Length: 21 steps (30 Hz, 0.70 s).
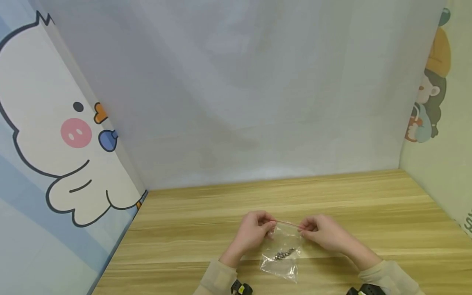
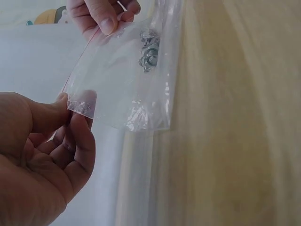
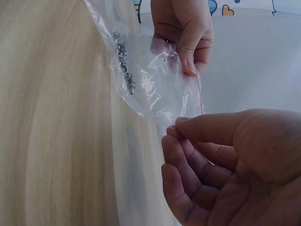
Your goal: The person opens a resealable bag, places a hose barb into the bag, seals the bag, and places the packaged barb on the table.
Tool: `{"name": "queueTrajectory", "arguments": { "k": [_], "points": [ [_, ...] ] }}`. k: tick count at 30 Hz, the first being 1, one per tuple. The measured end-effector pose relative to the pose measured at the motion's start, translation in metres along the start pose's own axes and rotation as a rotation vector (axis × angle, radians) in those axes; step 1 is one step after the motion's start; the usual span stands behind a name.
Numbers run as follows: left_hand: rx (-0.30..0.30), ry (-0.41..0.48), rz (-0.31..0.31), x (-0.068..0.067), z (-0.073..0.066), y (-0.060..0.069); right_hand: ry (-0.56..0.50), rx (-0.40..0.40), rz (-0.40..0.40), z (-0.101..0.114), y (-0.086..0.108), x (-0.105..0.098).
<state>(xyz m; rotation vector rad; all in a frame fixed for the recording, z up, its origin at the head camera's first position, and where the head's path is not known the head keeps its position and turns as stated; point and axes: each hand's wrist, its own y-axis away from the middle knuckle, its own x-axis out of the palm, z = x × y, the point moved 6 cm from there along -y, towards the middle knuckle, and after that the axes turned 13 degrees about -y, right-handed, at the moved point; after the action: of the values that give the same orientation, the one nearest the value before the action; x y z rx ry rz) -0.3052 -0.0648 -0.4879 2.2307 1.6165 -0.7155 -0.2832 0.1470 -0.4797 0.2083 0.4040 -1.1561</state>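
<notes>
A clear plastic zip bag with a red strip along its top edge hangs between both hands, over the table. Small metal screws or nuts lie bunched inside it; in the left wrist view the metal pieces look like bolts with nuts or washers. My left hand pinches one top corner of the bag between thumb and fingers. The opposite top corner is pinched by my right hand. From the wrist views the strip runs taut from one hand to the other.
The wood-grain table spreads under and around the hands. A pale grey curtain-like backdrop rises behind it, with cartoon-printed panels on the left and right. Dark wrist devices sit by both sleeves.
</notes>
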Motion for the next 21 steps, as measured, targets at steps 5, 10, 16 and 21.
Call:
{"name": "queueTrajectory", "arguments": {
  "k": [5,10,16,21],
  "points": [
    [0.023,-0.022,-0.016,-0.001,-0.001,0.001,-0.012,0.005,-0.005,0.002,0.000,0.000],
    [0.020,-0.034,-0.031,-0.003,0.001,-0.001,-0.064,0.034,-0.057,0.004,-0.001,-0.003],
    [0.014,-0.037,-0.059,-0.009,0.000,-0.002,-0.097,0.055,-0.136,0.006,-0.002,-0.009],
    [0.011,-0.005,-0.065,-0.013,-0.002,-0.002,-0.084,0.059,-0.165,0.009,-0.002,-0.012]
  ]
}}
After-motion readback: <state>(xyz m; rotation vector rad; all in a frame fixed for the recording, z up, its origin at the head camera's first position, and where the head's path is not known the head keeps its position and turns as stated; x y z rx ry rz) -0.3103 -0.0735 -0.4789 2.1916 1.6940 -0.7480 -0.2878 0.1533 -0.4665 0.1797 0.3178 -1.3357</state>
